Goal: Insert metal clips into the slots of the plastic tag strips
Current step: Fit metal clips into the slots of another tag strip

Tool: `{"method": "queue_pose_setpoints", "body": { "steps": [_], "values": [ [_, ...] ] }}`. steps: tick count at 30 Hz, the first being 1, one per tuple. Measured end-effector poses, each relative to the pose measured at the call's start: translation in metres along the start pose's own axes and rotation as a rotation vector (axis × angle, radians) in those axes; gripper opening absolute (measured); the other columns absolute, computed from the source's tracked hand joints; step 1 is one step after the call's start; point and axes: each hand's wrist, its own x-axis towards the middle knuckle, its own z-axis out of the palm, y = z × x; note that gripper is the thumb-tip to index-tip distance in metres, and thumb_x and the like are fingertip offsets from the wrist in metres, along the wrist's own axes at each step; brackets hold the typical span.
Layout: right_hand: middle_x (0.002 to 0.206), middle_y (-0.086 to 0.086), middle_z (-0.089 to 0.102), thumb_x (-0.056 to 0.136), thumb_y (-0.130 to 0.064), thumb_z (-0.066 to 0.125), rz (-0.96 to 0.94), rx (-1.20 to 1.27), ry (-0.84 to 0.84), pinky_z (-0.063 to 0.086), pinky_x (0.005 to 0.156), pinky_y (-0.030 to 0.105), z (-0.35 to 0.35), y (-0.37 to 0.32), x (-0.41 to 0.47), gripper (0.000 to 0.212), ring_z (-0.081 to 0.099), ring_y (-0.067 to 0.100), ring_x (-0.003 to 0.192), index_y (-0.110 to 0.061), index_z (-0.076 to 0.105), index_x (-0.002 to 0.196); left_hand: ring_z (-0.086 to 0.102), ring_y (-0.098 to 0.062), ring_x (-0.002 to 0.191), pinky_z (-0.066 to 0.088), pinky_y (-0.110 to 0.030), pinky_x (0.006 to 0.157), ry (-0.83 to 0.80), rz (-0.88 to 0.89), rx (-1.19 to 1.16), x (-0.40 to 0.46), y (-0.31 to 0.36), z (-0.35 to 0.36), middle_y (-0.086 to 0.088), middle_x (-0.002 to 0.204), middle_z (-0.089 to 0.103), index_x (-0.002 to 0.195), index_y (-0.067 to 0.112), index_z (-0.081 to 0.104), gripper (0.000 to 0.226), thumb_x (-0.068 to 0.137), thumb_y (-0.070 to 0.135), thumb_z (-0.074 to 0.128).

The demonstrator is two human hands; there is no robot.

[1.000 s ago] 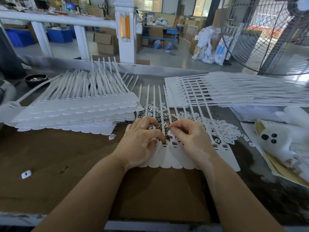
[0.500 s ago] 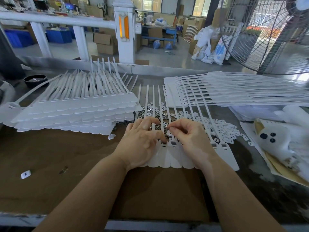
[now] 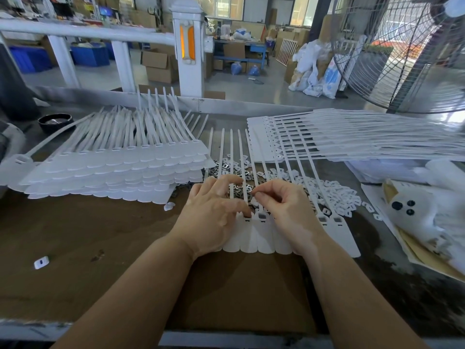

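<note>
over the tag strip (image 3: 254, 238), left hand (image 3: 214, 215) flat with fingers relaxed, right hand (image 3: 284, 207) curled, fingertips pinching a metal clip (image 3: 249, 189)

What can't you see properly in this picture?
- Head view: the left hand covers the leftmost slots of the tag strip.
- Whether the right hand's fingers pinch a clip: too small to tell.
- Black bowl: contents unclear.
- Fan: cut off by the right edge.

Bright daylight from far windows (image 3: 299, 7), soft shadows, wide-angle bending at edges, mild blur.
</note>
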Motion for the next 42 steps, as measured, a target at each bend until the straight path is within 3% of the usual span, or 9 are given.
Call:
{"method": "queue_pose_setpoints", "body": {
  "steps": [4, 8, 12, 15, 20, 30, 35, 38, 42],
  "values": [
    [0.079, -0.003, 0.067, 0.088, -0.006, 0.061, -0.006, -0.014, 0.002, 0.044, 0.058, 0.006, 0.000, 0.000, 0.000, 0.012, 0.058, -0.006, 0.068, -0.015, 0.069, 0.085, 0.031, -0.008, 0.110, 0.017, -0.030, 0.100, 0.041, -0.051, -0.137, -0.001, -0.001, -0.002, 0.012, 0.132, 0.036, 0.095, 0.039, 0.066, 0.023, 0.089, 0.020, 0.055],
    [0.079, -0.002, 0.066, 0.088, -0.005, 0.060, -0.006, -0.004, -0.004, 0.044, 0.055, 0.005, -0.001, -0.001, 0.000, 0.012, 0.058, -0.007, 0.066, -0.013, 0.069, 0.086, 0.032, -0.006, 0.106, 0.018, -0.029, 0.099, 0.008, -0.046, -0.151, 0.001, -0.002, -0.003, 0.016, 0.120, 0.036, 0.089, 0.038, 0.068, 0.024, 0.089, 0.017, 0.056],
    [0.083, -0.001, 0.069, 0.086, -0.005, 0.063, 0.011, -0.033, -0.059, 0.047, 0.065, 0.007, -0.003, -0.002, -0.001, 0.011, 0.062, -0.002, 0.074, -0.015, 0.069, 0.088, 0.036, -0.008, 0.108, 0.025, -0.023, 0.094, 0.108, -0.141, -0.289, 0.001, -0.007, -0.003, 0.012, 0.109, 0.045, 0.084, 0.032, 0.065, 0.023, 0.084, 0.010, 0.060],
    [0.085, -0.005, 0.069, 0.084, -0.010, 0.066, 0.025, -0.106, -0.113, 0.049, 0.070, 0.010, -0.002, -0.003, -0.001, 0.012, 0.064, 0.002, 0.080, -0.020, 0.068, 0.089, 0.035, -0.005, 0.105, 0.023, -0.018, 0.089, 0.092, -0.162, -0.298, 0.002, -0.008, -0.003, 0.011, 0.105, 0.045, 0.084, 0.034, 0.064, 0.025, 0.084, 0.009, 0.060],
    [0.085, -0.001, 0.069, 0.083, -0.010, 0.067, 0.021, -0.213, -0.167, 0.051, 0.077, 0.022, 0.001, -0.003, 0.002, 0.012, 0.063, 0.010, 0.083, -0.021, 0.067, 0.088, 0.036, -0.006, 0.102, 0.028, -0.026, 0.093, 0.060, -0.186, -0.275, 0.003, -0.008, -0.001, 0.012, 0.102, 0.047, 0.085, 0.031, 0.068, 0.020, 0.084, 0.013, 0.060],
    [0.069, -0.011, 0.062, 0.077, -0.005, 0.072, -0.017, -0.283, -0.163, 0.040, 0.057, 0.005, 0.004, -0.007, 0.003, 0.014, 0.053, -0.011, 0.057, -0.018, 0.068, 0.077, 0.039, -0.008, 0.105, 0.030, -0.032, 0.096, 0.049, -0.198, -0.282, 0.004, -0.008, -0.001, 0.012, 0.102, 0.049, 0.085, 0.029, 0.069, 0.019, 0.085, 0.013, 0.059],
    [0.069, -0.004, 0.063, 0.074, -0.006, 0.075, 0.041, -0.309, -0.181, 0.041, 0.055, 0.007, 0.004, -0.010, 0.006, 0.015, 0.052, 0.000, 0.059, -0.020, 0.068, 0.073, 0.036, -0.005, 0.101, 0.032, -0.034, 0.097, 0.045, -0.208, -0.278, 0.005, -0.006, -0.002, 0.012, 0.103, 0.049, 0.086, 0.030, 0.069, 0.020, 0.087, 0.014, 0.057],
    [0.059, -0.010, 0.054, 0.073, -0.007, 0.076, 0.101, -0.301, -0.190, 0.037, 0.048, 0.006, 0.004, -0.010, 0.010, 0.020, 0.047, -0.001, 0.051, -0.023, 0.066, 0.068, 0.037, -0.006, 0.103, 0.033, -0.037, 0.098, 0.035, -0.214, -0.276, 0.005, -0.006, -0.002, 0.012, 0.103, 0.049, 0.086, 0.030, 0.069, 0.019, 0.088, 0.015, 0.057],
    [0.065, -0.011, 0.059, 0.075, -0.009, 0.075, 0.096, -0.292, -0.188, 0.039, 0.052, 0.006, 0.003, -0.009, 0.009, 0.012, 0.052, 0.000, 0.057, -0.020, 0.070, 0.076, 0.040, -0.009, 0.106, 0.034, -0.039, 0.098, 0.026, -0.214, -0.259, 0.005, -0.005, -0.002, 0.012, 0.103, 0.050, 0.086, 0.030, 0.069, 0.020, 0.088, 0.015, 0.056]
  ]
}}
